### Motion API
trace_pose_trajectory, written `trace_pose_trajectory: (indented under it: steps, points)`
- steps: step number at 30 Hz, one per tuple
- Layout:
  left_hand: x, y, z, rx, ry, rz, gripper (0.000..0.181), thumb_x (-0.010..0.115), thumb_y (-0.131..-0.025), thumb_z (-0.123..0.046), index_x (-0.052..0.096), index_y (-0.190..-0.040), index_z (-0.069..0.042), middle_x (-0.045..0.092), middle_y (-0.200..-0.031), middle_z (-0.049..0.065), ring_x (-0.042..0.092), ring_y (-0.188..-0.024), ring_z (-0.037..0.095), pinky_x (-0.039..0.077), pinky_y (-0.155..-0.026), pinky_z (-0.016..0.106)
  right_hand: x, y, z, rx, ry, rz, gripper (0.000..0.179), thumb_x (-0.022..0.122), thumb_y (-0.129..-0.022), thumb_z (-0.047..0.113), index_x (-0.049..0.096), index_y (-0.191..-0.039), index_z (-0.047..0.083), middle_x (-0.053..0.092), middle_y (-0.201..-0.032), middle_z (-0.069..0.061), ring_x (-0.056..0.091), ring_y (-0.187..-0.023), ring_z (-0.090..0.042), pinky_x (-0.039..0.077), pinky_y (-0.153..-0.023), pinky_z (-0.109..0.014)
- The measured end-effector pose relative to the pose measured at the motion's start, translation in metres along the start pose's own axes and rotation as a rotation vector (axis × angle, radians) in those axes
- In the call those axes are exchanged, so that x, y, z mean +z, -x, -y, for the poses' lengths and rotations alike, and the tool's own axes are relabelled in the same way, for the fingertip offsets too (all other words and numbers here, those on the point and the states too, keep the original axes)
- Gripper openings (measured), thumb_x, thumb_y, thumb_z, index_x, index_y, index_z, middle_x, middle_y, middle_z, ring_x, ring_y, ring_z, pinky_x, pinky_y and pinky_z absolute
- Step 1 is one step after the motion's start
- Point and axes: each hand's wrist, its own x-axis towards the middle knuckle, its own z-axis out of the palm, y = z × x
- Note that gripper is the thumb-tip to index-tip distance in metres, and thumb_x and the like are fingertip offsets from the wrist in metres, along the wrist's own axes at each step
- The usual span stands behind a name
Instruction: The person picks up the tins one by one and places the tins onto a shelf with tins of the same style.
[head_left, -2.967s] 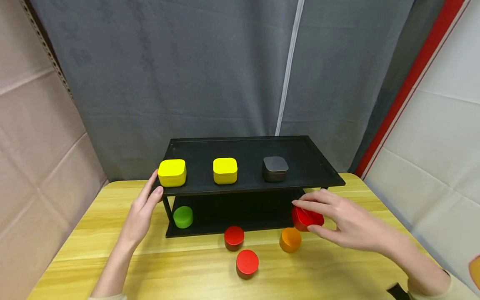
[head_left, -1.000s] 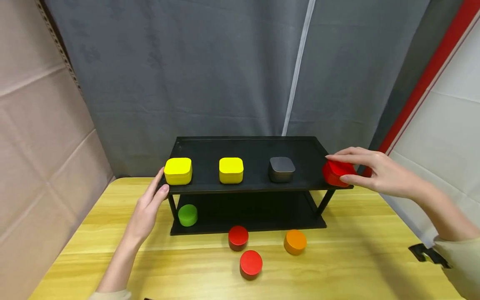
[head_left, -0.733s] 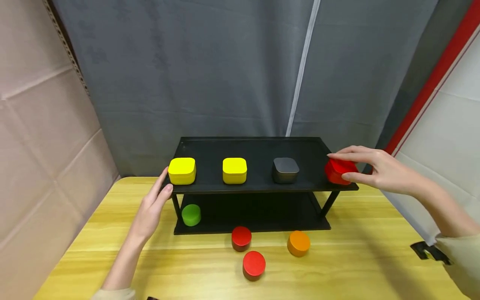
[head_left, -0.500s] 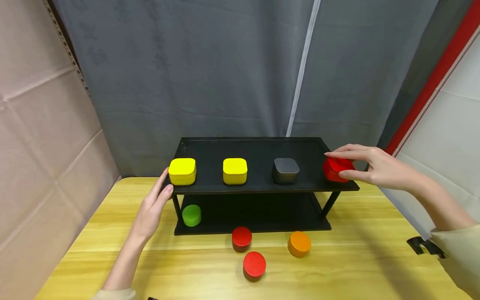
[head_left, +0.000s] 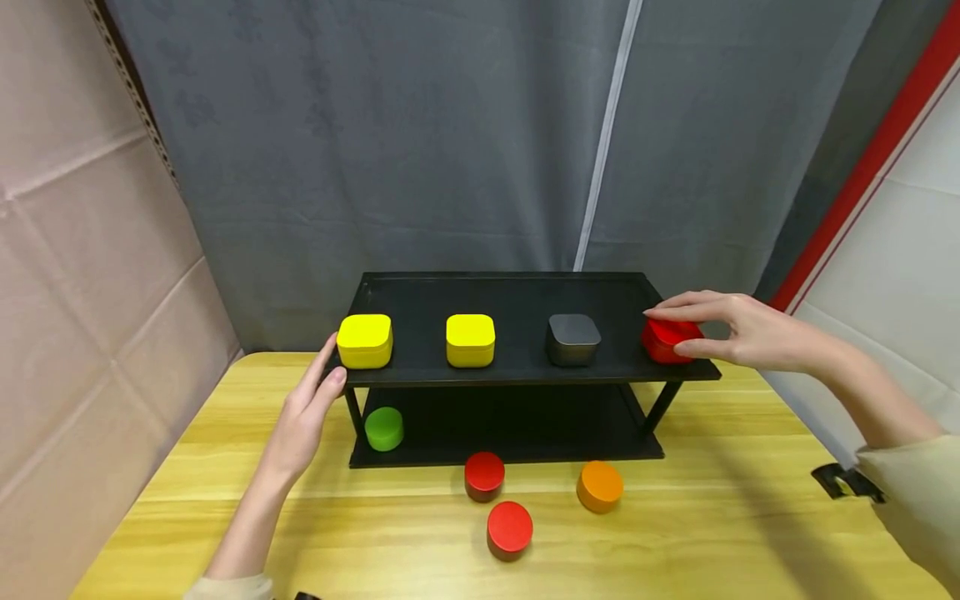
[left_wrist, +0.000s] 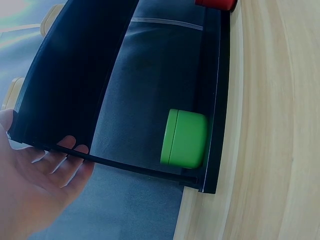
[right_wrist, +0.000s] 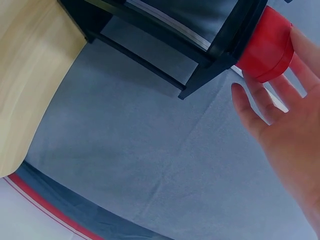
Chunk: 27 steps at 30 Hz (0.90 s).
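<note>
My right hand pinches a red square box with rounded corners between thumb and fingers, at the right end of the top tier of a black two-tier shelf. In the right wrist view, this red box sits on the tier's edge, fingers around its side. My left hand grips the shelf's left end, thumb at the front edge. Seen from the left wrist, its fingers curl around the side bar. Two yellow square boxes and a dark grey one share the front of the top tier.
A green round box stands at the left of the lower tier. On the wooden table in front are two red round boxes and an orange one. A grey curtain hangs behind the shelf.
My right hand has raised the red square box from beside the lower tier to the top tier's right end, then shifted it slightly left. My left hand keeps its grip.
</note>
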Motion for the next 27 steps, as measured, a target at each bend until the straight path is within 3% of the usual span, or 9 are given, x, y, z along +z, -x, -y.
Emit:
trace_pose_trajectory:
  steps: [13, 19, 27]
  points:
    - [0.0007, 0.0010, -0.0010, -0.001, 0.008, -0.001, 0.065, 0.040, -0.110, -0.047, 0.015, -0.167, -0.029, 0.013, -0.175, -0.002, 0.017, -0.161, 0.035, 0.021, -0.126, 0.068, 0.0006, 0.0012, 0.0003, 0.003, -0.011, 0.009, 0.049, 0.072, -0.096, 0.022, 0.062, -0.145, 0.022, 0.057, -0.149, -0.012, 0.050, -0.132, -0.031, 0.050, -0.099, -0.069]
    - [0.0007, 0.0011, -0.0014, -0.001, 0.005, -0.002, 0.063, 0.040, -0.110, -0.047, 0.015, -0.166, -0.033, 0.013, -0.175, -0.003, 0.016, -0.161, 0.035, 0.020, -0.126, 0.068, -0.0002, 0.0023, -0.0013, 0.001, -0.027, 0.019, 0.051, 0.072, -0.096, 0.022, 0.061, -0.146, 0.023, 0.057, -0.150, -0.011, 0.049, -0.134, -0.030, 0.048, -0.100, -0.072]
    - [0.0001, 0.0008, -0.0016, -0.012, 0.006, 0.002, 0.065, 0.040, -0.109, -0.048, 0.014, -0.167, -0.030, 0.013, -0.175, -0.001, 0.016, -0.161, 0.036, 0.020, -0.126, 0.069, 0.0029, 0.0039, -0.0003, 0.017, -0.034, -0.006, 0.063, 0.076, -0.093, 0.025, 0.053, -0.152, 0.029, 0.053, -0.155, -0.009, 0.049, -0.135, -0.030, 0.047, -0.101, -0.073]
